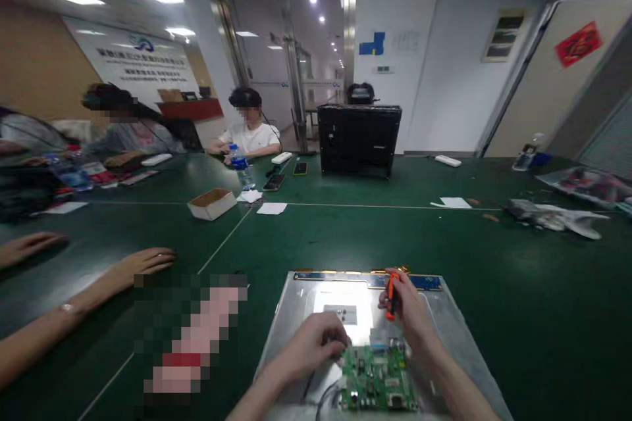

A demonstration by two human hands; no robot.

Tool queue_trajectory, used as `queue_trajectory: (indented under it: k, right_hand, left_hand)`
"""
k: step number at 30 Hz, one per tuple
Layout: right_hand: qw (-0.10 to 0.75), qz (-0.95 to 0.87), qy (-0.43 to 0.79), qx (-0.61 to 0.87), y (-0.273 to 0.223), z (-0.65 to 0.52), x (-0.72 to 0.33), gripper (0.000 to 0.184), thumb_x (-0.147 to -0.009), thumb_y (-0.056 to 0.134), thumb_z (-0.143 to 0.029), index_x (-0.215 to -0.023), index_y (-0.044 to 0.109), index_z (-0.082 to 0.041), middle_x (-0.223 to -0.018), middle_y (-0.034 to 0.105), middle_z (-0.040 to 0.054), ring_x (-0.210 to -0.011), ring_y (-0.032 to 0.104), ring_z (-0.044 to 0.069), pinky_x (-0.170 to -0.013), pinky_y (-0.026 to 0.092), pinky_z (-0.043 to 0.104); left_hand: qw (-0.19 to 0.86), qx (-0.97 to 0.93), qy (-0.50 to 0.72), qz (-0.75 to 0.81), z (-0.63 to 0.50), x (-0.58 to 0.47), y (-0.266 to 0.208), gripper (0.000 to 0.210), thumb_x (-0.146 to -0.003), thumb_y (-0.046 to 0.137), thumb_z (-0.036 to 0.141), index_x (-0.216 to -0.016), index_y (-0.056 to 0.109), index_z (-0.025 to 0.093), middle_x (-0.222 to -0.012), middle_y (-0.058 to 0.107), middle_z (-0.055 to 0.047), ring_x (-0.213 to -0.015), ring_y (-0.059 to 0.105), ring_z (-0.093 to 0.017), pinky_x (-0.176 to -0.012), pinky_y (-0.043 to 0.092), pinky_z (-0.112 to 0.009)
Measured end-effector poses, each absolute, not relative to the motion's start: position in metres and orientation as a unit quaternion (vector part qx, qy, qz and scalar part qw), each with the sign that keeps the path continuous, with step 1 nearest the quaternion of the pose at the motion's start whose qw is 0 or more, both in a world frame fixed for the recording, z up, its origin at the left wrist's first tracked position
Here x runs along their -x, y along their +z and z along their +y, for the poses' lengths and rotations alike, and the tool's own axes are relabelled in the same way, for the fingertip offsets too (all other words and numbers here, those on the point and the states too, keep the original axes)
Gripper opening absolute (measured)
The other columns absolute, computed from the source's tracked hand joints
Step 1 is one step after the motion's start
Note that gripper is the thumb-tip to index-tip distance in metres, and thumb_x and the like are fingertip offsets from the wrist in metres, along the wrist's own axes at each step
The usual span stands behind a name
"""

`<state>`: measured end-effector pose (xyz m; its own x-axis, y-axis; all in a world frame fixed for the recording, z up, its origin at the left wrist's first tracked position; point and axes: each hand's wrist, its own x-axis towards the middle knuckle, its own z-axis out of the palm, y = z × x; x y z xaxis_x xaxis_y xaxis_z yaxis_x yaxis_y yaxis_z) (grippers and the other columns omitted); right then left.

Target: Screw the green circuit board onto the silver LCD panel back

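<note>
A green circuit board [378,378] lies on the silvery metal back of a flat display panel [289,316]. At the board's upper left corner, my left hand [316,342] has its fingers curled in and closed on the board's edge; the fingertips are partly hidden. My right hand [407,306] is wrapped around an orange screwdriver [393,296] above the far part of the panel. A narrow blue circuit strip [336,277] runs along the panel's far edge. Dark wires [323,398] and a flat ribbon cable [379,339] meet the green board.
Another person's arm and hand [143,263] rest on the green table [237,335] at left. Farther back are a small open box [212,204], a water bottle [241,168], phones [274,182] and a large black casing [359,141]. Crumpled plastic [557,218] lies at right. Several people sit beyond.
</note>
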<state>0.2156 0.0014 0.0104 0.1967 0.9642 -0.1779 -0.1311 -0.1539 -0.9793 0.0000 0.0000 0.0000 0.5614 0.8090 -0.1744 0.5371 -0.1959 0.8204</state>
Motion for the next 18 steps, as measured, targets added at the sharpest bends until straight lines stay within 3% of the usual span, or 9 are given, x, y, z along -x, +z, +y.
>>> queue_trajectory:
  k: [3, 5, 8, 11, 14, 18]
  right_hand:
    - [0.529, -0.384, 0.516, 0.554, 0.023, -0.009, -0.225, 0.047, -0.076, 0.047, -0.064, -0.1, 0.05, -0.024, -0.062, 0.043, -0.0066, -0.05, 0.044, 0.014, -0.049, 0.035, 0.026]
    - [0.487, -0.448, 0.511, 0.549, 0.029, -0.021, -0.229, 0.037, -0.072, 0.064, -0.052, -0.093, 0.058, -0.022, -0.062, 0.046, -0.0054, -0.056, 0.046, 0.015, -0.054, 0.036, 0.026]
    - [0.228, -0.715, 0.39, 0.534, 0.03, -0.042, -0.229, 0.032, -0.069, 0.074, -0.033, -0.096, 0.063, -0.021, -0.088, 0.062, 0.0021, -0.082, 0.056, 0.021, -0.072, 0.041, 0.031]
    - [0.06, -0.776, 0.365, 0.512, 0.026, -0.059, -0.225, 0.065, -0.055, 0.088, -0.033, -0.112, 0.061, -0.021, -0.12, 0.061, 0.0087, -0.101, 0.059, 0.031, -0.082, 0.044, 0.036]
    - [0.013, -0.779, 0.355, 0.516, 0.025, -0.066, -0.221, 0.082, -0.057, 0.088, -0.028, -0.13, 0.052, -0.021, -0.14, 0.05, 0.0134, -0.113, 0.057, 0.036, -0.091, 0.044, 0.042]
    - [0.015, -0.786, 0.343, 0.514, 0.028, -0.068, -0.221, 0.06, -0.067, 0.08, -0.027, -0.122, 0.056, -0.021, -0.128, 0.058, 0.0103, -0.104, 0.06, 0.034, -0.086, 0.046, 0.042]
  left_hand:
    - [0.445, -0.768, 0.148, 0.436, -0.001, 0.001, 0.003, 0.012, -0.074, 0.062, 0.011, -0.08, 0.071, 0.017, -0.084, 0.068, -0.001, -0.082, 0.061, -0.017, -0.073, 0.043, -0.024]
    - [0.439, -0.773, 0.152, 0.431, -0.002, 0.0, 0.004, 0.013, -0.075, 0.062, 0.01, -0.081, 0.071, 0.017, -0.084, 0.069, -0.001, -0.083, 0.061, -0.017, -0.073, 0.043, -0.024]
    - [0.428, -0.777, 0.156, 0.433, -0.003, -0.002, 0.004, 0.013, -0.074, 0.063, 0.009, -0.08, 0.071, 0.018, -0.084, 0.069, 0.0, -0.085, 0.061, -0.018, -0.076, 0.043, -0.025]
    - [0.426, -0.774, 0.157, 0.441, -0.003, -0.005, 0.004, 0.013, -0.074, 0.064, 0.008, -0.079, 0.071, 0.018, -0.083, 0.068, 0.0, -0.084, 0.061, -0.017, -0.076, 0.043, -0.025]
    - [0.434, -0.765, 0.168, 0.446, -0.003, -0.006, 0.005, 0.012, -0.074, 0.065, 0.007, -0.078, 0.07, 0.017, -0.081, 0.068, 0.0, -0.081, 0.061, -0.017, -0.074, 0.043, -0.024]
    - [0.433, -0.758, 0.178, 0.454, -0.004, -0.005, 0.009, 0.009, -0.076, 0.064, 0.009, -0.078, 0.069, 0.016, -0.082, 0.067, -0.001, -0.082, 0.061, -0.017, -0.075, 0.044, -0.025]
